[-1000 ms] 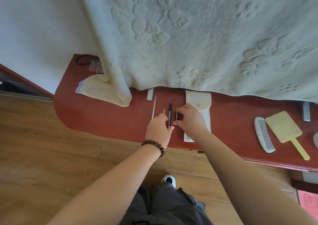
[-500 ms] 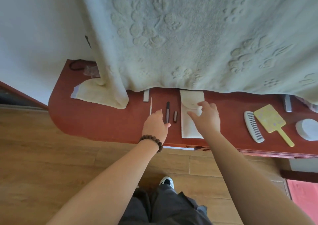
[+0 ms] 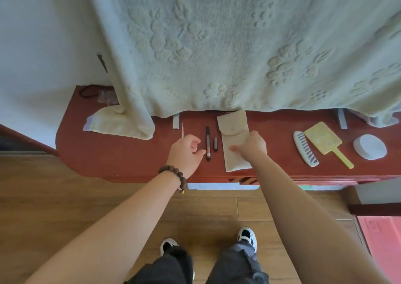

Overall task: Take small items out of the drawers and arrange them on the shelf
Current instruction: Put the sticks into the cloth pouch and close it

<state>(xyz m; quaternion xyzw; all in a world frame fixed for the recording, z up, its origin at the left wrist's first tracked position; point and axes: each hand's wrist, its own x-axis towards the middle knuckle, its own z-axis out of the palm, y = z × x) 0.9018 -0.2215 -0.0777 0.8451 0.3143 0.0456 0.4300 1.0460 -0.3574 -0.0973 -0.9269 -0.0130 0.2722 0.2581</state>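
On the red shelf [image 3: 130,153] lie a thin pale stick [image 3: 182,130], a dark pen [image 3: 207,142], a small dark cap [image 3: 215,143] and a beige flap pouch [image 3: 232,125], side by side. My left hand [image 3: 185,153], with a bead bracelet on the wrist, hovers loosely curled just left of the pen, thumb tip beside it, holding nothing. My right hand [image 3: 251,147] rests on the pouch, thumb on top and fingers at its right edge. The pouch lies flat on the shelf.
A white comb [image 3: 304,149], a yellow hand mirror [image 3: 323,140] and a white round box [image 3: 370,146] lie further right. A large cream towel [image 3: 217,45] hangs over the shelf's back. A hair tie [image 3: 89,91] sits at the far left corner. Wooden floor below.
My right hand left the small cap beside the pen and moved right onto the pouch. My left hand stayed by the pen, its fingers now loosened.
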